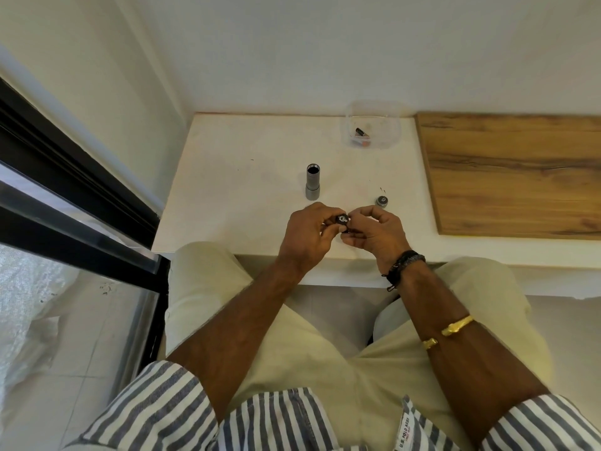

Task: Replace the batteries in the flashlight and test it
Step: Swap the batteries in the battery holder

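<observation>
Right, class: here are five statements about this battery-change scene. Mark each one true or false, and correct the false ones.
1. The flashlight body stands upright on the white table with its open end up. True.
2. Both hands hold the flashlight body. False: the left hand and right hand hold a small black battery holder between them; the body stands alone.
3. The end cap lies on the table near the right hand. True.
4. The clear plastic container is empty. False: a battery lies in it.
5. The wooden board lies left of the flashlight. False: it lies to the right.
</observation>
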`<state>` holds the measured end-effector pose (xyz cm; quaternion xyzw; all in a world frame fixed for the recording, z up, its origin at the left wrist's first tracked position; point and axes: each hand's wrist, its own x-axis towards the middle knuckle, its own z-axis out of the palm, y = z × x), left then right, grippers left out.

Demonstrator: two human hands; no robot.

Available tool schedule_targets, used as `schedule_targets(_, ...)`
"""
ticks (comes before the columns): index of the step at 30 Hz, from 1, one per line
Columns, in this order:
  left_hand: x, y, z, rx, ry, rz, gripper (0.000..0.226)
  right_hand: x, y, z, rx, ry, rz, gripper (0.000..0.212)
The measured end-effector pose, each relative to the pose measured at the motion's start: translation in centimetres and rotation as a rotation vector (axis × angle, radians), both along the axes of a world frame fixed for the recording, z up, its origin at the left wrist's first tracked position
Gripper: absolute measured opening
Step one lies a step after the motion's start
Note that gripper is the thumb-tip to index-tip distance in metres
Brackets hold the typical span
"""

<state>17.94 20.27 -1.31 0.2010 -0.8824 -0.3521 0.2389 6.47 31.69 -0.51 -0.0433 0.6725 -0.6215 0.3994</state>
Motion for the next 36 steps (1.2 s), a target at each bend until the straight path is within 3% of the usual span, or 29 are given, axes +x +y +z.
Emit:
schedule_targets(21,-0.1,-0.1,-0.4,0.193,0.034,0.114,0.025,-0.2,0.4,0.4,-0.077,0.016,-0.019,0.008)
schedule_targets(30,-0.5,-0.4,-1.0,0.223,0.023,0.088,0.024,-0.4,0.5,0.7,-0.101,0.081,0.070,0.015)
schedule_targets(36,-0.8,-0.6,-1.5,0.397,0.046,0.147,0.017,-1.0,0.4,0.5,-0.105,0.088,0.006,0.009)
